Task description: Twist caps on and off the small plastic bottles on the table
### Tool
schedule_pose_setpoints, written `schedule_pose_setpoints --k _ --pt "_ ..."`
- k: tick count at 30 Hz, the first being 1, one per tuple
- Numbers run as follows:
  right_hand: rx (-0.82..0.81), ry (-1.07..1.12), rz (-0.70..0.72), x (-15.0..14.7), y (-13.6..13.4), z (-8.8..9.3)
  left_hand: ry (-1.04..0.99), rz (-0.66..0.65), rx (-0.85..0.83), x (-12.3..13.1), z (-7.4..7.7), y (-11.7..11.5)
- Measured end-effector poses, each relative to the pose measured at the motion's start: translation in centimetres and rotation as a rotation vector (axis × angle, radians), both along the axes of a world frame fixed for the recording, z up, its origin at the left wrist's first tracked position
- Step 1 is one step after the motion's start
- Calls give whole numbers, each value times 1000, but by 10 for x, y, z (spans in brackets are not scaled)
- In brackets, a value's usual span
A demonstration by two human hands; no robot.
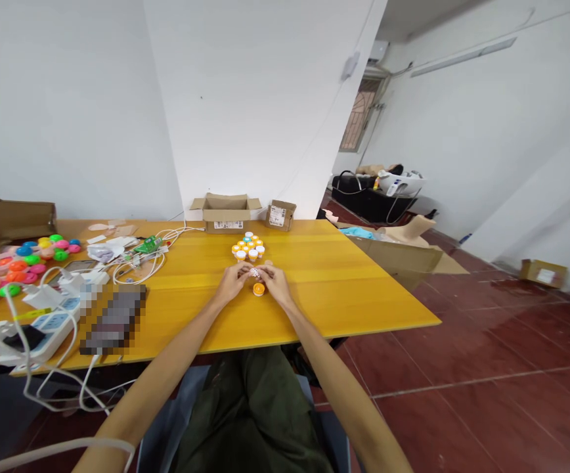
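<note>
My left hand point(232, 278) and my right hand point(272, 280) meet over the yellow table point(344, 289), both pinching a small white patterned object point(255, 272) between their fingertips. An orange lid or small jar point(259, 289) lies on the table just below the hands. Behind them stands a cluster of several small white jars with orange and teal lids point(248, 246).
Two open cardboard boxes point(226, 211) point(280, 214) sit at the table's far edge. Left are colourful round toys point(19, 263), white cables point(152, 259), chargers and a power strip point(43, 325). More boxes point(403, 253) lie on the red tile floor to the right.
</note>
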State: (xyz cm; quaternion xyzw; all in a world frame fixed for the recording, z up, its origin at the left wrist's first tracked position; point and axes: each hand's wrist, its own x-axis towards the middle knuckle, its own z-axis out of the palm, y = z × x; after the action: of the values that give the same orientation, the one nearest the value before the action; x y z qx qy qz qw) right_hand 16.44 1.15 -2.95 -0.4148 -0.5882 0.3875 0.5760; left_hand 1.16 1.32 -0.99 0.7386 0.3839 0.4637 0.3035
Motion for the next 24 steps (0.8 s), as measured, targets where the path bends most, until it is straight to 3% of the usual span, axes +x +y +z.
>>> schedule_pose_setpoints --k 11,24 --pt "-21 33 135 6 -1 2 48 86 55 0 4 -2" --pt "-26 56 100 4 0 0 51 83 3 1 1 -1"
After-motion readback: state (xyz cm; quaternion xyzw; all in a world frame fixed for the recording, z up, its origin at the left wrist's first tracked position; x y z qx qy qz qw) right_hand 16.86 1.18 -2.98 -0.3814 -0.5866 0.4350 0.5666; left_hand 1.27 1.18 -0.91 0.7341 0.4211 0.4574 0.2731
